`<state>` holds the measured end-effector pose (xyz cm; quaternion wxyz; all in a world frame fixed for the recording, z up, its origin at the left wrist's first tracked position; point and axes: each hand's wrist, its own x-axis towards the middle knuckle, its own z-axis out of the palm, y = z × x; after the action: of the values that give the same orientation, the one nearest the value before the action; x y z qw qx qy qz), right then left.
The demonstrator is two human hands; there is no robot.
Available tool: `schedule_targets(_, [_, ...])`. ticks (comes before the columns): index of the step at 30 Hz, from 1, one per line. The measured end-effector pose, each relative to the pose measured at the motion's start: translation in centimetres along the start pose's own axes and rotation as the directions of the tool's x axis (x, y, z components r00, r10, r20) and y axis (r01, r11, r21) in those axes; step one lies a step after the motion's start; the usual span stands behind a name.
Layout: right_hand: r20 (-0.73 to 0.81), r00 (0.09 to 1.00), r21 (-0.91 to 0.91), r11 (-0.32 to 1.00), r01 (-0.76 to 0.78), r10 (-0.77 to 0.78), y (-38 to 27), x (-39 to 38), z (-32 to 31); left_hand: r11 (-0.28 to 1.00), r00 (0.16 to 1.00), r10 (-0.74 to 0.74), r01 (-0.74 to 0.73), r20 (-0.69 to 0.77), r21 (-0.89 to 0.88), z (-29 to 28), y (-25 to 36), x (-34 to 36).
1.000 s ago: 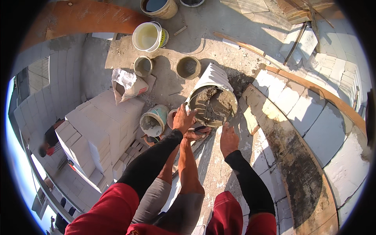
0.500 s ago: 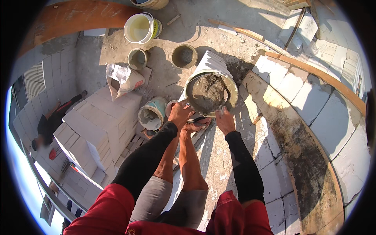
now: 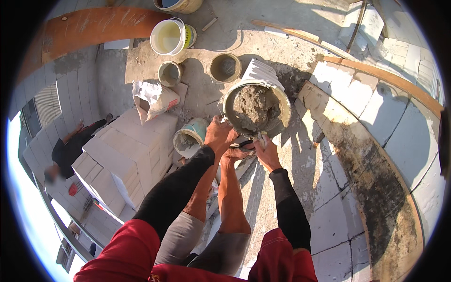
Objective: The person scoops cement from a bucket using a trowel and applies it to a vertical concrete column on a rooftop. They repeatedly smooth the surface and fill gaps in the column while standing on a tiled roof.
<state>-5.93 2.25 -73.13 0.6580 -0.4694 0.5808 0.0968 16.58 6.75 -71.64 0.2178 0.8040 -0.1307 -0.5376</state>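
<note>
A tilted white, ribbed bucket [image 3: 266,75] stands in front of me, its mouth turned toward me. Wet grey mortar [image 3: 256,105] lies heaped inside it. My left hand [image 3: 220,134] is closed on the bucket's left rim. At the near rim, my right hand [image 3: 268,154] is closed round the pale handle of a tool [image 3: 260,137]; its working end is not clear to see. My bare legs and feet in dark sandals [image 3: 242,145] are just below the bucket, between my forearms.
Left of my feet, a teal bucket [image 3: 197,127] holds grey mix. Beyond are an opened bag [image 3: 162,101], small buckets [image 3: 223,68] and a pale pail [image 3: 167,36]. Stacked white blocks [image 3: 112,160] rise left, near a person [image 3: 70,145]. A stained board [image 3: 371,188] runs along the right.
My right hand has drawn slightly nearer and left along the bucket's rim. The mortar now sits in a different heap, more toward the middle and right. My left hand stays at the rim.
</note>
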Motion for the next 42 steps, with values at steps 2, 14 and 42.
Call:
schedule_targets(2, [-0.151,0.979,-0.052,0.990,0.133,-0.140,1.9,1.8,0.7,0.994,0.998,-0.045,0.041,0.044,0.103,0.7,3.5,-1.5])
schedule_targets(14, [-0.132,0.965,-0.013,0.974,0.226,-0.226,2.2,-5.6,-1.6,0.871,0.961,0.116,-0.220,0.252,0.440,-5.7,-4.2,-4.2])
schedule_targets(42, [-0.486,0.807,0.515,0.856,-0.045,0.336,-33.2,-106.4,-15.8,0.621,0.841,0.454,-0.535,0.294,0.572,-24.0,19.9,-17.8])
